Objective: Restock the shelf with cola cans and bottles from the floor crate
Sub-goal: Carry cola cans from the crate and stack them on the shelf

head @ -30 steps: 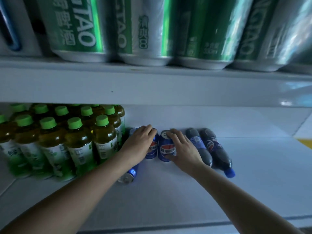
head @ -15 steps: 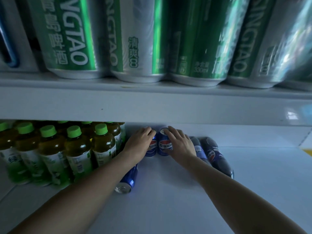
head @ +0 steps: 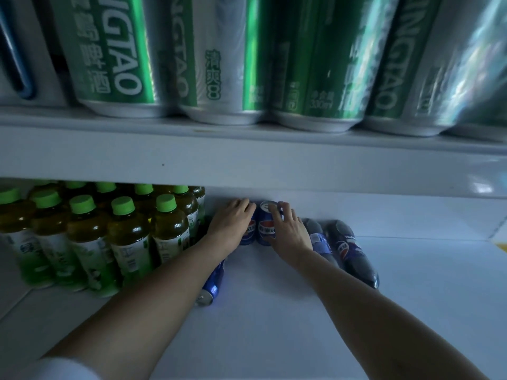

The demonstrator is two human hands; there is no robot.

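Two blue cola cans stand upright side by side deep on the white lower shelf (head: pixel 274 311). My left hand (head: pixel 230 223) grips the left can (head: pixel 249 233) from its left side. Around the right can (head: pixel 264 227) curls my right hand (head: pixel 288 231), fingertips on its top rim. A third blue cola can (head: pixel 212 283) lies on its side under my left forearm, its top facing me. Two dark cola bottles (head: pixel 348 250) lie flat just right of my right hand, caps pointing toward me. The floor crate is out of view.
Several green-capped tea bottles (head: pixel 123 242) stand packed on the left of the same shelf, close to my left hand. The shelf board above (head: pixel 247 157) carries a row of green beer cans (head: pixel 208 67) and hangs low over the cola cans.
The view has dropped closer to the shelf and both hands have pushed the two upright cans a little deeper toward the back wall. The lying can and bottles stay put.
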